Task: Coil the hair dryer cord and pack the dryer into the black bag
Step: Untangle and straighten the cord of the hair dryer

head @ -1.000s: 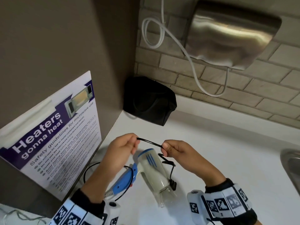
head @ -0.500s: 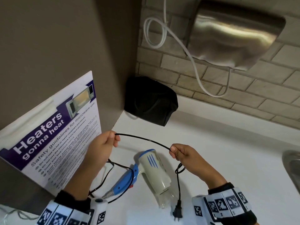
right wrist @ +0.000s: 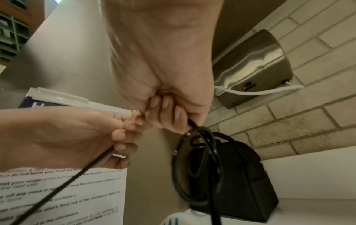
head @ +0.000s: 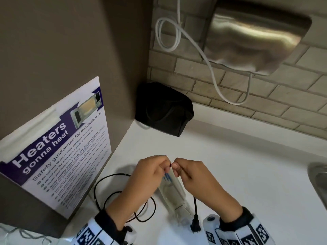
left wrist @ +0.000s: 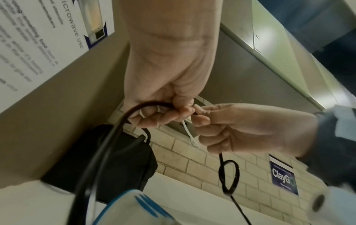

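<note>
A white and blue hair dryer (head: pixel 174 193) lies on the white counter (head: pixel 247 174), mostly under my hands. Its black cord (head: pixel 113 193) loops on the counter to the left, and the plug (head: pixel 195 225) hangs below my right wrist. My left hand (head: pixel 152 171) and right hand (head: pixel 189 171) meet fingertip to fingertip above the dryer, each pinching the cord (left wrist: pixel 134 109) (right wrist: pixel 200 146). The black bag (head: pixel 164 108) stands in the far corner against the brick wall, well beyond both hands.
A brown side panel carries a microwave safety poster (head: pixel 58 145) on the left. A steel hand dryer (head: pixel 254 41) with a white cable (head: pixel 208 66) hangs on the brick wall above the counter. A sink edge (head: pixel 318 181) shows at the right.
My hands, held apart with a stretch of cord between them half a second ago, have come together above the dryer. More cord now lies in loops at the left.
</note>
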Demonstrator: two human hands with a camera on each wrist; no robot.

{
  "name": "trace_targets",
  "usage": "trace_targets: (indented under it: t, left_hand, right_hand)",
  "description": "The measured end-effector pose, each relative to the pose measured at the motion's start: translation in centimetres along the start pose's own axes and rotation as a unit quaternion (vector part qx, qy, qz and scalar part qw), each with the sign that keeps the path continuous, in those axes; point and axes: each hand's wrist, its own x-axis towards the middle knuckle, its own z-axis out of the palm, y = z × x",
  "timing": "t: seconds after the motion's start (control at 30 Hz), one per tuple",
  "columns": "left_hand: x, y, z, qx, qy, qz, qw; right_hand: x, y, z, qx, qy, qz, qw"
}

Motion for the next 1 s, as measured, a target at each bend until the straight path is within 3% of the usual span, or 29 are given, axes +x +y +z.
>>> trace_targets:
  t: [0.2,0.37,0.67,0.87,1.0]
  left_hand:
    - [0.2,-0.9,-1.8,-0.051,0.027,-0.043,0.997]
    - [0.5,-1.9,-3.2,-0.029,0.066,-0.043,0.997]
    - [0.6,-3.6,-3.6,-0.019,0.079,-0.059,0.995]
    - [0.6,-4.5,-4.7,-0.043,0.132,-0.107,0.985]
    - [0.7,-5.0,-4.5,-0.043,0.123,-0.128,0.983]
  right_hand:
    - [-0.4,-0.2,-0.6,0.056,0.005,-0.003,0.998]
    - [-0.1,0.5,-0.6,0.074,-0.001,0.010,0.997]
    - [0.1,2.4,-0.3,0.048,-0.061,0.033,0.996]
    - [-0.5,3.3,-0.5,0.051,-0.099,0.053,0.992]
    - [-0.6,3.9,-0.5,0.138,-0.073,0.099,0.983]
